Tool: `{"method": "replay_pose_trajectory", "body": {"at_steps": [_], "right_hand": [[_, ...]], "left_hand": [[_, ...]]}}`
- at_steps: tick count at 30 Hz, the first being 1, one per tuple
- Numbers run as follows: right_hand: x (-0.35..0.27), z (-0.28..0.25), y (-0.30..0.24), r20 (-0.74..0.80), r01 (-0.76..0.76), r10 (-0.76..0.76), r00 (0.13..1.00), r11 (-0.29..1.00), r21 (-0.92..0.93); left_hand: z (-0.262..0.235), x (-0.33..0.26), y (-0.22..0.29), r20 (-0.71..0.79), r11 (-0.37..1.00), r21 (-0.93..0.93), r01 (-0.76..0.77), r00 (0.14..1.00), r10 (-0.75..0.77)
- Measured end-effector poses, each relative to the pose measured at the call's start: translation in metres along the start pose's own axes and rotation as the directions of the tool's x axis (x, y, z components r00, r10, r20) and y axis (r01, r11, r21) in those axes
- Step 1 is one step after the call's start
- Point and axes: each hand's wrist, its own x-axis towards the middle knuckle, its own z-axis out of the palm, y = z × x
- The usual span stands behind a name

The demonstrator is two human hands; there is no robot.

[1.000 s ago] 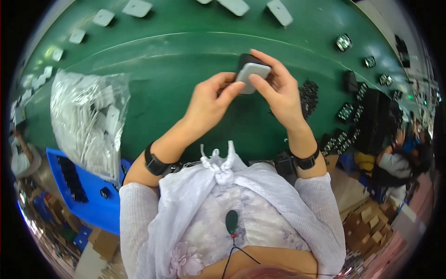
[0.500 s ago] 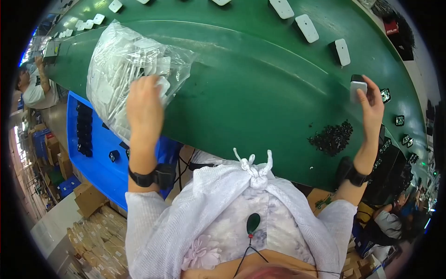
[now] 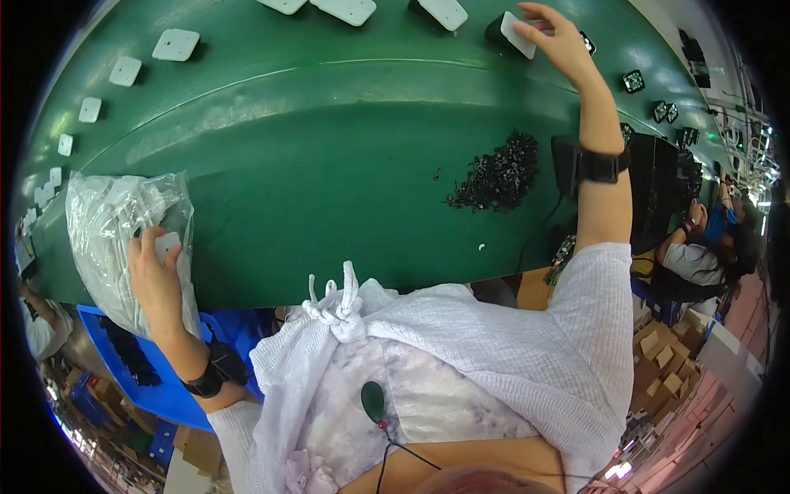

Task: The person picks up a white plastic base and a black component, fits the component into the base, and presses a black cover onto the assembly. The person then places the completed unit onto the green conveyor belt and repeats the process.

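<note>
My left hand (image 3: 155, 280) is closed around a small white plastic cover (image 3: 169, 244), held over a clear plastic bag (image 3: 103, 247) full of similar white pieces at the left of the green table. My right hand (image 3: 564, 51) reaches to the far right, with its fingers spread. Its thumb is next to a black box with a white top face (image 3: 517, 36), which stands on the table at the end of a curved row. Whether the thumb still touches that box cannot be made out.
Several white-topped pieces (image 3: 177, 45) curve along the far side of the green table (image 3: 321, 181). A pile of small black parts (image 3: 502, 177) lies right of the middle. Open black housings (image 3: 634, 81) sit at the right. A blue bin (image 3: 156, 395) stands below the bag.
The view has turned, shifting the scene left. My right hand has moved forward, set the white-topped box down and opened. My left hand, at the bag, now has a white cover in its fingers.
</note>
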Motion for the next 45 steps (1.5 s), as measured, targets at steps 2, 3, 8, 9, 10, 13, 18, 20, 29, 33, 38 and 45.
{"method": "replay_pose_trajectory", "body": {"at_steps": [2,3,8,9,10,13,18,20,29,33,38,45], "right_hand": [[-0.006,0.041,-0.048,-0.159,-0.05,-0.066,0.985,0.774,-0.631],[-0.021,0.059,-0.069,-0.044,0.074,-0.116,0.992,0.838,-0.54],[-0.103,0.115,-0.116,0.346,0.222,-0.079,0.935,0.89,-0.398],[-0.112,0.121,-0.115,0.344,0.188,-0.044,0.938,0.899,-0.396],[-0.118,0.128,-0.111,0.34,0.178,-0.034,0.94,0.897,-0.404],[-0.122,0.137,-0.109,0.277,0.153,-0.029,0.96,0.887,-0.437],[-0.124,0.153,-0.111,0.251,0.221,-0.117,0.961,0.87,-0.441],[-0.125,0.162,-0.121,0.183,0.194,-0.135,0.974,0.912,-0.361],[-0.12,0.199,-0.154,-0.005,0.057,-0.057,0.998,0.998,0.0],[-0.119,0.202,-0.152,-0.004,-0.049,0.05,0.999,0.997,0.063],[-0.12,0.205,-0.147,-0.052,-0.012,0.013,0.999,1.0,0.029],[-0.119,0.203,-0.152,-0.056,-0.069,0.071,0.996,0.997,0.037]], "left_hand": [[-0.008,-0.013,-0.002,-0.014,0.998,0.03,0.051,0.999,-0.05],[-0.023,-0.025,-0.003,-0.066,0.997,0.026,0.074,0.995,-0.073],[-0.024,-0.013,0.032,-0.138,0.825,-0.565,0.03,0.982,-0.13],[-0.015,-0.008,0.05,-0.098,0.702,-0.711,0.041,0.983,-0.157],[-0.006,-0.002,0.078,-0.052,0.552,-0.832,0.053,0.984,-0.173],[0.008,0.001,0.136,0.089,0.368,-0.929,0.039,0.989,0.121],[0.042,-0.008,0.187,-0.017,0.289,-0.949,-0.126,0.936,0.352],[0.04,-0.011,0.199,-0.002,0.273,-0.956,-0.11,0.93,0.368],[0.036,-0.008,0.203,-0.3,0.286,-0.841,-0.46,0.834,0.463],[0.034,-0.01,0.199,-0.22,0.244,-0.904,-0.35,0.872,0.437],[0.025,-0.014,0.201,-0.037,0.19,-0.975,-0.116,0.926,0.376],[0.025,-0.011,0.202,0.027,0.093,-0.996,-0.008,0.928,0.373]]}}
